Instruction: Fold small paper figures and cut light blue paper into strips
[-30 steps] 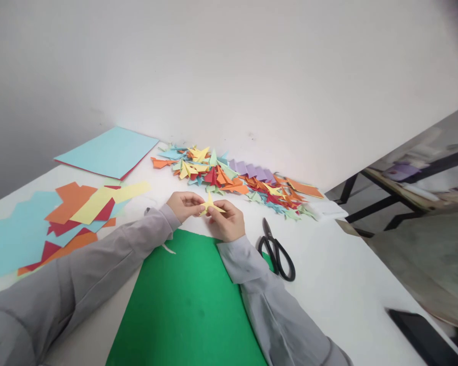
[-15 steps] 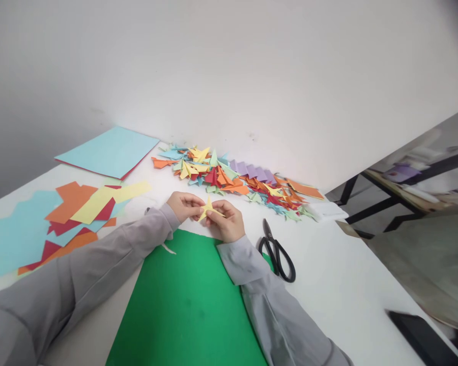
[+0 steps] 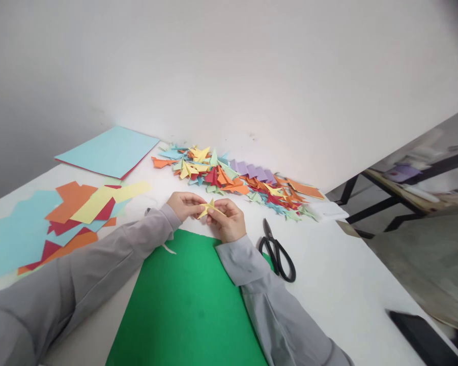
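Note:
A small piece of folded yellow paper [image 3: 210,207] with pointed tips is held between both hands, just above the far edge of a green sheet [image 3: 187,300]. My left hand [image 3: 185,206] pinches its left side between thumb and fingers. My right hand [image 3: 231,221] grips the right side, the thumb lying along it. Beyond the hands spreads a heap of folded paper pieces [image 3: 221,178] in orange, yellow, red, green and blue, with a row of purple ones [image 3: 254,172]. Black-handled scissors [image 3: 277,251] lie to the right of my right hand.
Cut paper pieces [image 3: 76,201] in several colours lie at left, with a light blue sheet [image 3: 109,150] behind them against the wall. A dark flat device [image 3: 423,338] rests near the right table edge. Beyond that edge stands a dark-framed shelf [image 3: 397,190].
The yellow folded paper has tilted between the fingers, its upright tip now looking lower and shorter. Both hands stay in nearly the same place.

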{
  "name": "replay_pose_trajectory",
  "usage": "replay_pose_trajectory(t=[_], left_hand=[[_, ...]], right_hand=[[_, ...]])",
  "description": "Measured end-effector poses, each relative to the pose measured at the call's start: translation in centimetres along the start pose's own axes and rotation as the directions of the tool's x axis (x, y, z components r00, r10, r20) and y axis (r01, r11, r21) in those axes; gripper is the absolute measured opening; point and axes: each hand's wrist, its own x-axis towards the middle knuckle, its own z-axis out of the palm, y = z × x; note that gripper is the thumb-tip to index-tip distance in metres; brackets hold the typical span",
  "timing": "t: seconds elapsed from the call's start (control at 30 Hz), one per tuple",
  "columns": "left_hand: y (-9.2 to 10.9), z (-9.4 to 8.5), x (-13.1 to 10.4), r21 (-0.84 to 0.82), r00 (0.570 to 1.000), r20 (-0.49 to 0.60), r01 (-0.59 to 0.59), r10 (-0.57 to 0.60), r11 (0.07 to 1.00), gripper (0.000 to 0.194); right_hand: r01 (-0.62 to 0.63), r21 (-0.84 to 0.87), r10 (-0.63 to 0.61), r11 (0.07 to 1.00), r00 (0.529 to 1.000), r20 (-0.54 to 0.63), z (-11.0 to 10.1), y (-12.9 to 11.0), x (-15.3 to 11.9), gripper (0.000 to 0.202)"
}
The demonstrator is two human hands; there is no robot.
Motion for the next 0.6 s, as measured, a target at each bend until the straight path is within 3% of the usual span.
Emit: replay_pose_trajectory(t=[0.3,0.43,0.6], left_hand=[[0.5,-0.1,0.1,-0.129,0.989,-0.006,0.147,-0.149,0.981,0.018],[1.0,0.1,-0.1,-0.124,0.99,0.006,0.141,-0.141,0.982,0.011],[0.8,0.0,0.0,-0.148,0.99,0.055,0.139,-0.132,0.979,0.016]], right_hand=[[-0.044,0.029,0.044,0.999,0.999,-0.005,0.4,-0.1,-0.1,0.017],[-0.064,0.048,0.065,0.997,0.998,-0.025,0.7,-0.3,-0.1,0.015],[-0.037,0.029,0.039,0.999,0.998,-0.041,0.7,-0.3,-0.1,0.014]])
